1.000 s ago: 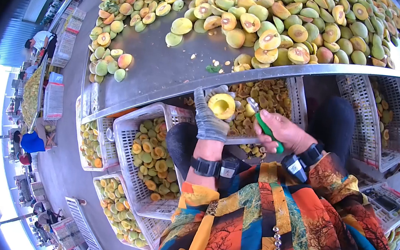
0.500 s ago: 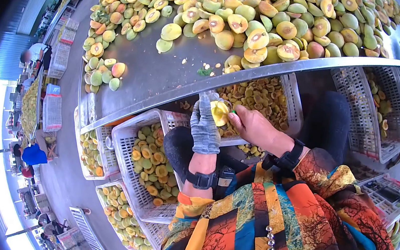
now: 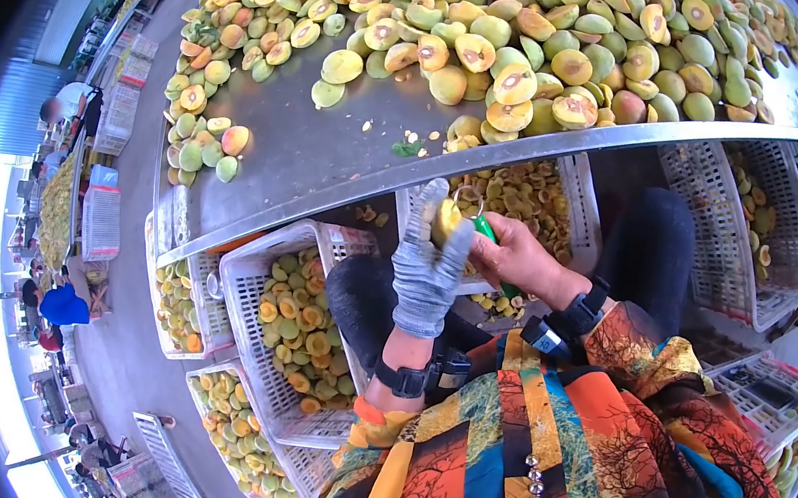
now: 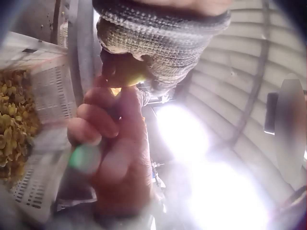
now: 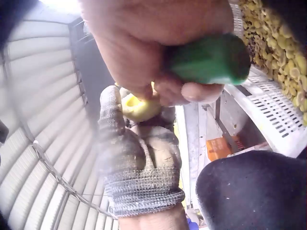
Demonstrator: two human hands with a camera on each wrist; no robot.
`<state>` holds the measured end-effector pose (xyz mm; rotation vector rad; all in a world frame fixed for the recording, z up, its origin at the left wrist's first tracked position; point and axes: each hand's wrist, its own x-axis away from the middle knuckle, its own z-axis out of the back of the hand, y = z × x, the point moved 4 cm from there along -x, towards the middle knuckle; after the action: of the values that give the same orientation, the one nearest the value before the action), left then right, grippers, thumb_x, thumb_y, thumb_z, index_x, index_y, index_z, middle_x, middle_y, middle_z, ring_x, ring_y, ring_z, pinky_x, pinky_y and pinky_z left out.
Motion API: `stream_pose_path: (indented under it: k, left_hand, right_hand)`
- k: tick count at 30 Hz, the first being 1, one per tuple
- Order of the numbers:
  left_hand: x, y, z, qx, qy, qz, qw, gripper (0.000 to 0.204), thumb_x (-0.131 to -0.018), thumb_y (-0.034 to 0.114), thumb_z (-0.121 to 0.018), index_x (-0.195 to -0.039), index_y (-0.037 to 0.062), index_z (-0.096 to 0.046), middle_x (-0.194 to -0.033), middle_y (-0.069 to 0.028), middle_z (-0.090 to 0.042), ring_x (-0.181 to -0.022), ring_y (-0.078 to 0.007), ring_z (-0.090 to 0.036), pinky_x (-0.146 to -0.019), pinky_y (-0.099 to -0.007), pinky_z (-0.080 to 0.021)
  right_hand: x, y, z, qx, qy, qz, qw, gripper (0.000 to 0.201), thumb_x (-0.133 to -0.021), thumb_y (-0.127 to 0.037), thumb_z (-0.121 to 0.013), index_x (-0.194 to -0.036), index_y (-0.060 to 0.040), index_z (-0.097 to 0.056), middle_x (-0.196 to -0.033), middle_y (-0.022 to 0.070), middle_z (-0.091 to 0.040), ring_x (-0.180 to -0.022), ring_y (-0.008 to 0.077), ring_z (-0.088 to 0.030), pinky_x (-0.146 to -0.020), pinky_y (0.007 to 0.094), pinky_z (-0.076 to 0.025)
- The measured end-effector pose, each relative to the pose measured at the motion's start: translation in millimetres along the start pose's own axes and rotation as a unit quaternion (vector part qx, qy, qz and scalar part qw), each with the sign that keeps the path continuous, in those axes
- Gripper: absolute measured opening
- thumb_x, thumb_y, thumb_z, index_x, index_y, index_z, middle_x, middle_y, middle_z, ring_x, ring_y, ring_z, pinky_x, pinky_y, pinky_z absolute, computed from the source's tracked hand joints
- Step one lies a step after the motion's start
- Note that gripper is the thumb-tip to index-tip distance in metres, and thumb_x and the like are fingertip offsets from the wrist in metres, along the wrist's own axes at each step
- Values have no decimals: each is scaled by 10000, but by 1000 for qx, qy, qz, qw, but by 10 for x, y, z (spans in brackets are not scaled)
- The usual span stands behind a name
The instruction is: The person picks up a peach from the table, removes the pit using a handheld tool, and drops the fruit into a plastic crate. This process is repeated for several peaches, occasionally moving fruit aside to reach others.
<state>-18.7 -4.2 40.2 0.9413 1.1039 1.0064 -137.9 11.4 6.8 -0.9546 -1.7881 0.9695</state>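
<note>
My left hand [image 3: 425, 278], in a grey knit glove, holds a halved yellow peach [image 3: 445, 221] just below the table's edge. In the right wrist view, the pale cut side of the peach half [image 5: 144, 109] shows between the gloved thumb and fingers. My bare right hand [image 3: 527, 258] grips the green handle [image 5: 211, 60] of a pitting tool, whose thin metal loop [image 3: 469, 198] stands beside the peach. Both hands are close together, and the right fingertips overlap the fruit in the right wrist view.
A metal table [image 3: 281, 148] bears a large heap of peaches, many halved. Under its edge stands a white crate [image 3: 580, 212] of peach scraps. Another white crate [image 3: 319, 432] with hollowed halves is at my left. More crates [image 3: 774, 309] flank my right knee.
The right hand has brought the tool to the peach and then back slightly. The peach's hollow faced up and now is turned sideways, with the left hand tilted around it.
</note>
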Motion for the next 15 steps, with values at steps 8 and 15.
stream_pose_path:
  k: [8, 15]
  left_hand:
    - [75, -364, 143, 379, 84, 347, 854, 359, -873, 304, -484, -1059, 1, -529, -947, -95, -598, -810, -184, -593, -700, -289, -492]
    - [102, -475, 57, 404, 92, 373, 830, 325, -892, 247, -451, -1081, -9, -516, -972, -91, -593, -829, -167, -584, -703, -290, -490]
  right_hand:
    - [81, -207, -112, 450, 60, 156, 877, 337, -893, -329, -416, -822, -14, -513, -606, 201, -552, -606, 379, -554, -570, 454, -437]
    - [124, -252, -81, 578, 112, 229, 775, 301, -865, -317, -460, -743, -43, -479, -543, 148, -527, -523, 317, -560, -487, 420, -451]
